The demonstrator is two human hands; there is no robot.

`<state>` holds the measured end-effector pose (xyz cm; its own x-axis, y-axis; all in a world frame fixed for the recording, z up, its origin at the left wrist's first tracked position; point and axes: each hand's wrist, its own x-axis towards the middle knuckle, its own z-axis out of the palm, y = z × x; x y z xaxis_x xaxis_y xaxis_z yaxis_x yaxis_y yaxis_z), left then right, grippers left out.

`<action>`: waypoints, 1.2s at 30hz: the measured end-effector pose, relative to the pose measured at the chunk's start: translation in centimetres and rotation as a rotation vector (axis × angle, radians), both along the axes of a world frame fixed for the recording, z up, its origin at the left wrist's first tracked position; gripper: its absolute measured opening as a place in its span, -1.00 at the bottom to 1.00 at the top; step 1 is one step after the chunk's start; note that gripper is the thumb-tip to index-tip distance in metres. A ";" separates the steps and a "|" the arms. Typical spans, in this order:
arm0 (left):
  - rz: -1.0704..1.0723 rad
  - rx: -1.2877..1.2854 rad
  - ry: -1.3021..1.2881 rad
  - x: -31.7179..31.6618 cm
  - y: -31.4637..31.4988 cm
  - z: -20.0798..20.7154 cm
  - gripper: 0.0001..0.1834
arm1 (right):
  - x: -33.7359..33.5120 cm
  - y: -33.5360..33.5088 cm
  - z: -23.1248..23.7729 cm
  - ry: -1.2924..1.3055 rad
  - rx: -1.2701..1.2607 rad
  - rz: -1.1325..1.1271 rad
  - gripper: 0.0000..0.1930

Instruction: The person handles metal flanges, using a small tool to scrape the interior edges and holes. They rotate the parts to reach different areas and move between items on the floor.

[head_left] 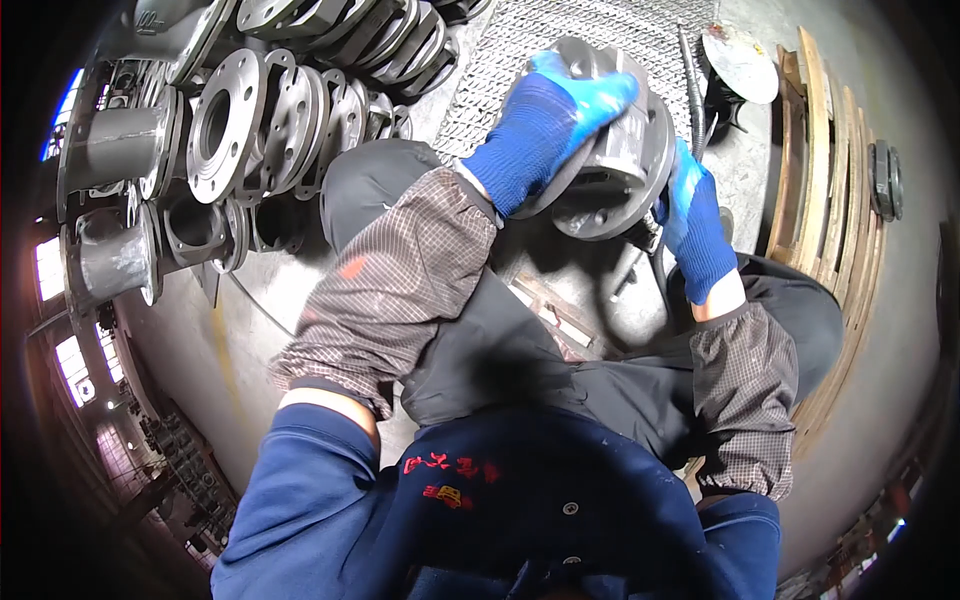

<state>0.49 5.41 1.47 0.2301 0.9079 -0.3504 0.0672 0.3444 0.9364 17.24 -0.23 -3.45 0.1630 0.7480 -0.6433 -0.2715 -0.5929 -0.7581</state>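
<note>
A grey flanged metal casting point(618, 150) is tilted in front of me, above a textured metal mat. My left hand point(570, 100), in a blue coated glove, is closed on its upper left side, thumb stretched across the body. Beside the right rim of the nearer flange is my right hand point(692, 215), gloved the same way. Its thumb points up along the rim; the fingers are curled and partly hidden, and what they hold does not show. Just below that hand hangs a dark cable or hose point(660, 275).
Many flanged castings point(228, 125) are stacked at the left. The textured metal mat point(500, 75) lies ahead, with a dark hose point(688, 70) along its right side. A round pale disc point(740, 65) stands at the far right, near a wooden pallet point(830, 190) bearing dark round parts point(885, 180).
</note>
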 end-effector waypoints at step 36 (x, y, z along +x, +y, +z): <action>0.131 -0.327 0.291 -12.3 -0.4 -4.3 -0.36 | 3.4 10.7 -4.8 -0.786 0.415 0.593 -0.63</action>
